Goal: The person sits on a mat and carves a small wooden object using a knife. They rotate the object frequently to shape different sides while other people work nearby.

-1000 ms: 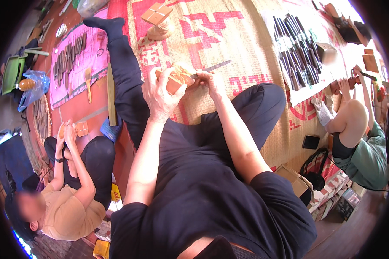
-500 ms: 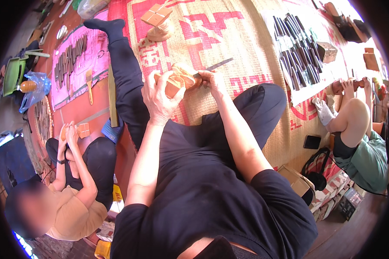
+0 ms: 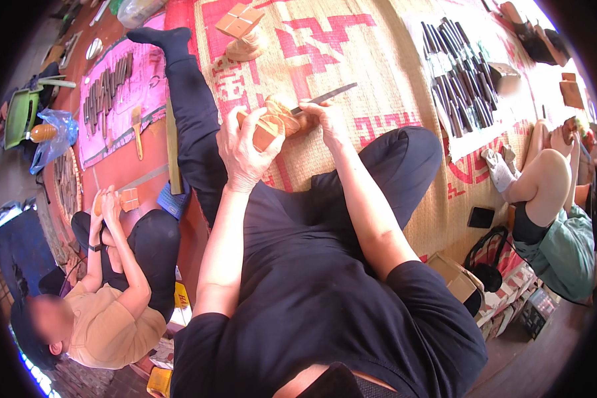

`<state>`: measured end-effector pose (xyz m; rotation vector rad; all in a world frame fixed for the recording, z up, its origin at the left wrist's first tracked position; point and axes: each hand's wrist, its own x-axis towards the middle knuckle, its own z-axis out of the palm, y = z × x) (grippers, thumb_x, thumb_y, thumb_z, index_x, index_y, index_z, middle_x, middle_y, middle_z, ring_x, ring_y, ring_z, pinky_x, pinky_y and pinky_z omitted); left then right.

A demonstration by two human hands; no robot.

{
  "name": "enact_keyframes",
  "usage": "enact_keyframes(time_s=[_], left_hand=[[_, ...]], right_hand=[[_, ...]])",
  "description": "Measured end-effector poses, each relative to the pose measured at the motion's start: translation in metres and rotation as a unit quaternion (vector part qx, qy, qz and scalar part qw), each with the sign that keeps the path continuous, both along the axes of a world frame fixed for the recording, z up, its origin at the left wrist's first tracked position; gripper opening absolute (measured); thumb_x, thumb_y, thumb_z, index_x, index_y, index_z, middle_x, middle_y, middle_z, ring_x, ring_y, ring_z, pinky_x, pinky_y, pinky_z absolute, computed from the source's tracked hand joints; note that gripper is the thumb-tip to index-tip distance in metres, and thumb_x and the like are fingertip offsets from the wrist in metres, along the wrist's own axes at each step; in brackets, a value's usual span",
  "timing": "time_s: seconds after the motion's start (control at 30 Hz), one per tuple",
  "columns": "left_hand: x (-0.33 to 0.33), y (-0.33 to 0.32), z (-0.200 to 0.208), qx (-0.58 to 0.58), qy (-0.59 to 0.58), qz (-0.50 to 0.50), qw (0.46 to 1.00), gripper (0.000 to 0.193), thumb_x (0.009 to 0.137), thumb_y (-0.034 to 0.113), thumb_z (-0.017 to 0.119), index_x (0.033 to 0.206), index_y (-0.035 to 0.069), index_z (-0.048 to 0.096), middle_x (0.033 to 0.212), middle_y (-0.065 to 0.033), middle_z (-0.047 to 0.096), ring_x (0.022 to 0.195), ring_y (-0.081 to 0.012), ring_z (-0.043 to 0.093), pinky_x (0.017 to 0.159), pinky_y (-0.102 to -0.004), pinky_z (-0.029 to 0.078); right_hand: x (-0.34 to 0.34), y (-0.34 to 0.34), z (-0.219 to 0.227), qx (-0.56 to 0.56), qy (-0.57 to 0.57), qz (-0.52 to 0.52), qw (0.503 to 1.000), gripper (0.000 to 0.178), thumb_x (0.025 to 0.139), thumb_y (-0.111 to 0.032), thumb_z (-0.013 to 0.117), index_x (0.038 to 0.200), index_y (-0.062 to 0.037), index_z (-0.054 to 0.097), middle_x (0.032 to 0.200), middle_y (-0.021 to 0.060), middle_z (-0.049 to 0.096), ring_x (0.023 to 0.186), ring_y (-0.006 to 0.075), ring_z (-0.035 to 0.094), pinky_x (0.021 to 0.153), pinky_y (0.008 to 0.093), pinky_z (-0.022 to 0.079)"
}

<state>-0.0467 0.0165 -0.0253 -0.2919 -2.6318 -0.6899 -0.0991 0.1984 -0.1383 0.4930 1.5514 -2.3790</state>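
Note:
My left hand (image 3: 247, 147) is closed round a light-brown carved wooden piece (image 3: 268, 137) with a flat, squared end, held up over the mat between my legs. Rounded carved wood (image 3: 282, 113) shows just beyond my fingers; whether it belongs to the same piece I cannot tell. In my right hand (image 3: 325, 121) is a slim dark file (image 3: 335, 92), pinched by the fingers. Its far end points away to the right, and its near end lies against or just over the rounded wood.
Another wooden carving (image 3: 240, 21) stands on the patterned mat (image 3: 391, 73) ahead. Rows of dark-handled tools (image 3: 459, 76) lie at right, more tools (image 3: 109, 89) on a pink cloth at left, beside a brush (image 3: 137, 132). One person (image 3: 116, 312) works at left, another (image 3: 554, 219) at right.
The file and my right hand have shifted slightly away and to the left along the wood. My left hand keeps its hold. At right, the other person's hands have moved.

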Motion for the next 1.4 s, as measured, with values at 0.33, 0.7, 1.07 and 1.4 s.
enact_keyframes(time_s=[0.33,0.7,1.07,1.4], left_hand=[[-0.003,0.007,0.014,-0.019,-0.028,-0.056,0.998,0.057,0.068,0.036,0.079,0.117,0.014,0.06,0.12,-0.0153,0.054,0.109,-0.0356,0.054,0.091,-0.0459,0.044],[0.002,0.012,0.015,-0.049,-0.032,-0.104,0.993,0.063,0.066,0.033,0.075,0.123,0.015,0.052,0.124,-0.015,0.046,0.114,-0.0347,0.048,0.094,-0.0477,0.038],[0.007,0.021,0.027,-0.112,-0.072,-0.08,0.988,0.066,0.069,0.024,0.073,0.13,0.015,0.048,0.129,-0.0148,0.043,0.124,-0.0318,0.041,0.109,-0.0507,0.025],[0.0,0.009,0.011,-0.088,-0.028,-0.105,0.99,0.065,0.067,0.035,0.073,0.125,0.014,0.051,0.131,-0.0148,0.044,0.123,-0.0338,0.042,0.108,-0.0512,0.027]], right_hand=[[-0.01,0.001,-0.074,0.37,0.285,0.068,0.882,0.027,0.083,-0.013,0.05,0.093,-0.0017,0.072,0.091,0.0125,0.071,0.087,0.0216,0.067,0.081,0.0334,0.052],[-0.005,0.01,-0.019,0.016,-0.044,-0.027,0.999,0.017,0.068,-0.012,0.077,0.081,-0.0044,0.069,0.069,0.002,0.063,0.057,0.009,0.051,0.053,0.0245,0.038],[-0.001,0.004,-0.012,0.038,-0.025,-0.007,0.999,0.014,0.067,-0.013,0.075,0.077,-0.0049,0.07,0.064,0.0016,0.062,0.052,0.0088,0.051,0.048,0.0249,0.037],[0.003,-0.002,-0.007,0.086,0.009,0.021,0.996,0.013,0.065,-0.012,0.075,0.068,-0.0054,0.065,0.059,0.0008,0.058,0.051,0.011,0.053,0.046,0.0282,0.04]])
